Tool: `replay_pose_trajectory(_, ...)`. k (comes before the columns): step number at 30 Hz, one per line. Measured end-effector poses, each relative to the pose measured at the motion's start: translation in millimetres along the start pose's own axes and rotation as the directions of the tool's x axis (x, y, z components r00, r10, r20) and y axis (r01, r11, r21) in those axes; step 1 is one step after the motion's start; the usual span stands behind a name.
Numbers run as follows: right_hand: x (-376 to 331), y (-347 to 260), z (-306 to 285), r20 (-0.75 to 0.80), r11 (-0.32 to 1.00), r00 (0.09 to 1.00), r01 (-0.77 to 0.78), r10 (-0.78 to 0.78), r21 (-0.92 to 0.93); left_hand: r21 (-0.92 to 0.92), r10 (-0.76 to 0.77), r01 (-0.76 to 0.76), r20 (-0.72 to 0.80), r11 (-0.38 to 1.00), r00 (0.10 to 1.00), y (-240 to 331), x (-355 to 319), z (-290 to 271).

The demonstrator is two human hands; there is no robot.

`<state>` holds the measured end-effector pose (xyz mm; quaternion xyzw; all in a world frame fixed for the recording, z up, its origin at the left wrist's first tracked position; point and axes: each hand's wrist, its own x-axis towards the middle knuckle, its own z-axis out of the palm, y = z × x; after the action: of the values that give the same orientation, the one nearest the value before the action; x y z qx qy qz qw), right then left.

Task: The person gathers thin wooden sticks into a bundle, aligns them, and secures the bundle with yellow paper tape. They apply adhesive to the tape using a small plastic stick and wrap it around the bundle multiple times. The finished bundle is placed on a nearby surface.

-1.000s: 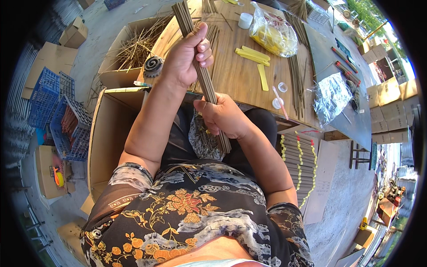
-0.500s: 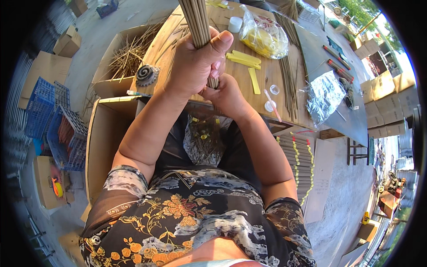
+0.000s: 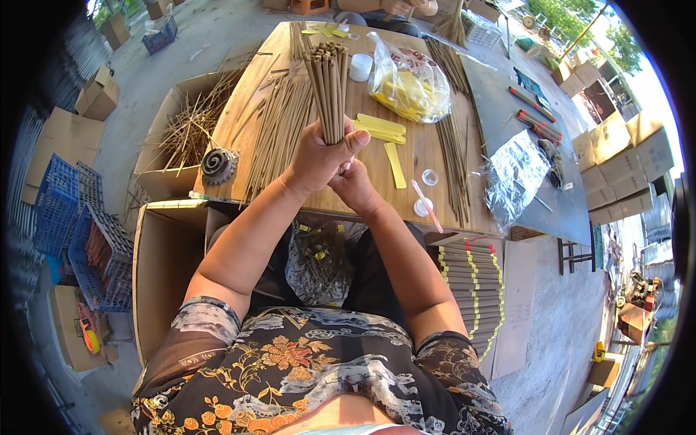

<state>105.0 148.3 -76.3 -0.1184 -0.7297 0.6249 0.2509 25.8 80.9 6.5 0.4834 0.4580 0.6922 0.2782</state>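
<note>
A bundle of thin brown incense sticks [image 3: 328, 90] stands nearly upright over the table's near edge, its tips fanned at the top. My left hand [image 3: 317, 161] is wrapped around the bundle, thumb across the front. Just below and to the right, my right hand [image 3: 355, 187] closes around the lower end, which the fingers hide. Many loose sticks [image 3: 274, 134] lie on the wooden table to the left of my hands. Yellow paper strips [image 3: 380, 127] lie to their right, with one single strip [image 3: 395, 165] closer to me.
A clear bag of yellow strips [image 3: 409, 90] and a white jar [image 3: 360, 67] stand farther back. Silver foil [image 3: 516, 174] covers part of the grey board at right. Banded stick bundles [image 3: 471, 293] lie below the table. At left are a metal gear [image 3: 220, 167] and a carton of sticks [image 3: 165, 161].
Both hands and the bundle sit lower in the picture, so the bundle's upper tips now show. More of the table's far side has come into view, with another person's hands beyond it.
</note>
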Motion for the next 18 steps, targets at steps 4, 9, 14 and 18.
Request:
replay_pose_trajectory(4,4,7,2,-0.028,0.995,0.995,-0.098,0.098,0.025,-0.109,-0.137,0.128,-0.083,0.986,0.987,-20,7,-2)
replay_pose_trajectory(9,-6,-7,9,-0.075,0.990,0.990,-0.125,0.120,-0.064,-0.151,-0.143,0.121,-0.150,0.981,0.978,0,4,4)
replay_pose_trajectory(14,-27,-23,23,-0.137,0.994,0.987,0.067,-0.078,-0.081,-0.283,-0.164,0.123,-0.125,0.951,0.978,42,2,8)
replay_pose_trajectory(18,-42,-56,28,-0.078,0.998,0.996,-0.050,0.047,-0.040,-0.384,-0.149,0.097,-0.107,0.918,0.983,70,-6,7)
